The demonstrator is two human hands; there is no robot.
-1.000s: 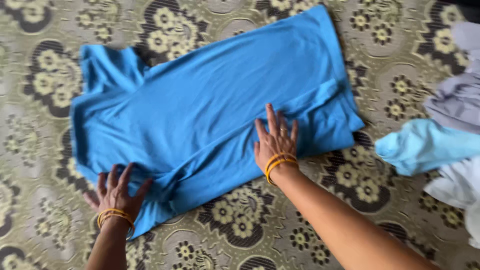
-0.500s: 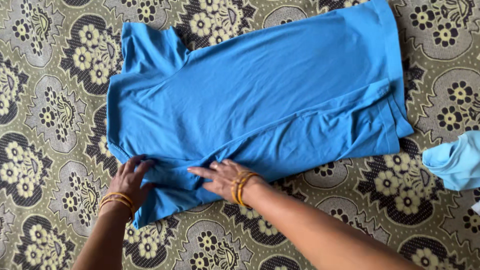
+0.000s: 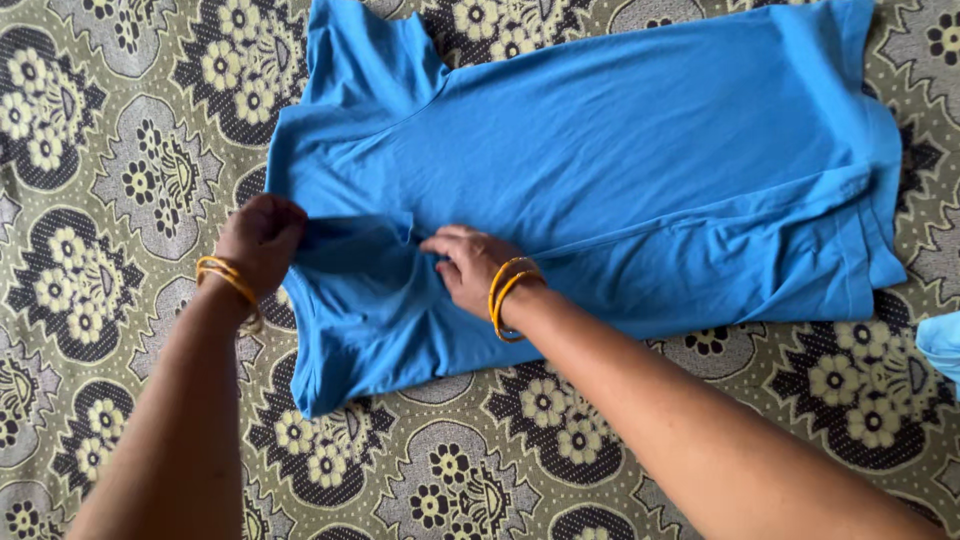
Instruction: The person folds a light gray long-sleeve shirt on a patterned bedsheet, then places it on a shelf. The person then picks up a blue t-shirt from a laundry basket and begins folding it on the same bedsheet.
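One blue shirt (image 3: 620,160) lies spread on a patterned cover (image 3: 110,150), long axis running left to right across the view and tilted slightly up to the right. Its shoulder end with the sleeves is at the left, its hem at the right. One sleeve (image 3: 365,55) points to the top of the view; the other sleeve (image 3: 360,330) points to the bottom.

The left hand (image 3: 262,240) is clenched on a pinch of shirt fabric at the left edge, lifting a small fold. The right hand (image 3: 468,265) also grasps the cloth, fingers curled into the same fold just to the right. Each wrist carries two orange bangles (image 3: 505,295).

A single pale blue cloth (image 3: 945,345) shows at the right edge, mostly cut off. The neckline cannot be made out, and the fingertips are hidden in the fabric.
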